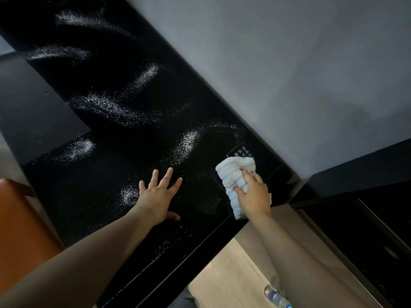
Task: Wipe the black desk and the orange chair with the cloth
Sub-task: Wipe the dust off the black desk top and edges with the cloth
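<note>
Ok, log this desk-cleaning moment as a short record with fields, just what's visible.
surface: black desk, scattered with white powdery patches
right hand: pressing a blue striped cloth on the desk near printed white text
left hand: flat on the desk, fingers spread, holding nothing
chair: orange chair at the left edge
floor: plastic bottle on the wood floor

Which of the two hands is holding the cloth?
The right hand grips the blue-and-white cloth on the black desk. The left hand lies flat and empty, fingers spread.
</note>
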Available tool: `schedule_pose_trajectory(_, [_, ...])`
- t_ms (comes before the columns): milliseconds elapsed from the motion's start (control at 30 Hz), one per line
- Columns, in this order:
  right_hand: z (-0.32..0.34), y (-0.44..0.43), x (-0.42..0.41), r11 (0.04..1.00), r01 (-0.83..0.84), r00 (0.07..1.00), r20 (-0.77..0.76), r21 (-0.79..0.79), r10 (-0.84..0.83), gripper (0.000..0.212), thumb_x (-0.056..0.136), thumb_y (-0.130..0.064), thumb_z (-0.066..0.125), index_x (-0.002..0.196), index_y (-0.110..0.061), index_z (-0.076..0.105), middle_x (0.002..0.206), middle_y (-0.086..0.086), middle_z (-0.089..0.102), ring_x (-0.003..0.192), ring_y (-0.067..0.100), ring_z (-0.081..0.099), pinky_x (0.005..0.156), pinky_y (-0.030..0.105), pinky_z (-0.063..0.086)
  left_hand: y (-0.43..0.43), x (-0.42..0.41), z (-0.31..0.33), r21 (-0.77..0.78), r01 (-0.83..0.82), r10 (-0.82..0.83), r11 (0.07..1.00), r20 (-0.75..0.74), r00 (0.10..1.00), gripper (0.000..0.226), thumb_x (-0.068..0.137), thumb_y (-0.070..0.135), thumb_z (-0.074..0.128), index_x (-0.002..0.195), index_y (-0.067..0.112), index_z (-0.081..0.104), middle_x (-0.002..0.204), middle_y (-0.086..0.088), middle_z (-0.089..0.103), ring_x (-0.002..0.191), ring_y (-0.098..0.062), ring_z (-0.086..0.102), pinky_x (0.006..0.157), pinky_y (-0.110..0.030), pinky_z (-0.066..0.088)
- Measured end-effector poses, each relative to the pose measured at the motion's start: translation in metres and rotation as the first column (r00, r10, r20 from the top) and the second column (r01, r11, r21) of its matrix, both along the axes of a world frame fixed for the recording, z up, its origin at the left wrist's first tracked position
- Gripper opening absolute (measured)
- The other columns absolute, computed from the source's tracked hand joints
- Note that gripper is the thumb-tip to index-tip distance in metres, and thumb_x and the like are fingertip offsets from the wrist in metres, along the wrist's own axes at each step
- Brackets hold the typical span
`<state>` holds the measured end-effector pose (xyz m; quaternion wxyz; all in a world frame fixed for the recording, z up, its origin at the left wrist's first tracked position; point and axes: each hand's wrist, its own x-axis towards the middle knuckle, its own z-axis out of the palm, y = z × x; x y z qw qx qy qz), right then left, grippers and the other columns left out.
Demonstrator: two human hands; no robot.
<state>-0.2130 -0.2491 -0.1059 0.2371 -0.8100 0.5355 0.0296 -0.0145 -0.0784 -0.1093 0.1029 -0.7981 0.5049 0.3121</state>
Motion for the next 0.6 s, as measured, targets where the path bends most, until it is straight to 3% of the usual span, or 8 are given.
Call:
schedule_pose_trajectory(167, [0.0,0.036,0.009,0.997,-0.076,0.995,-0.064,-0.025,0.074,0.053,0.097,-0.03,0.054,0.147,-0.034,0.037,0.155,-0.007,0.03,0.131,0.022,0.042,0.102,0.035,0.038,0.016,0.019,0.011,-0.127,0.037,-0.04,0.991,-0.026,0.999,0.105,0.079,0.064,0.061,0.153,0.03,-0.005,0.161,-0.001,-0.013,0.148,-0.032,-0.005,0.119,-0.051,0.014])
schedule_pose_trajectory(400, [-0.001,0.081,0.018,0.996,-0.086,0.995,-0.047,-0.015,0.085,0.05,0.097,-0.031,0.05,0.145,-0.035,0.038,0.151,-0.009,0.034,0.13,0.02,0.042,0.103,0.033,0.037,0.082,0.034,0.017,-0.136,0.049,-0.052,0.989,-0.021,0.998,0.094,0.084,0.063,0.055,0.154,0.028,0.002,0.162,0.001,-0.005,0.149,-0.026,-0.006,0.119,-0.046,0.005])
schedule_pose_trajectory(600, [0.0,0.125,0.023,0.994,-0.107,0.993,-0.044,-0.027,0.106,0.051,0.097,-0.03,0.051,0.146,-0.034,0.038,0.149,-0.009,0.036,0.126,0.021,0.044,0.102,0.033,0.038,0.143,0.036,0.015,-0.047,-0.012,0.013,0.999,0.016,1.0,0.103,0.082,0.066,0.056,0.153,0.027,-0.007,0.161,-0.003,-0.016,0.147,-0.035,-0.013,0.119,-0.048,0.008])
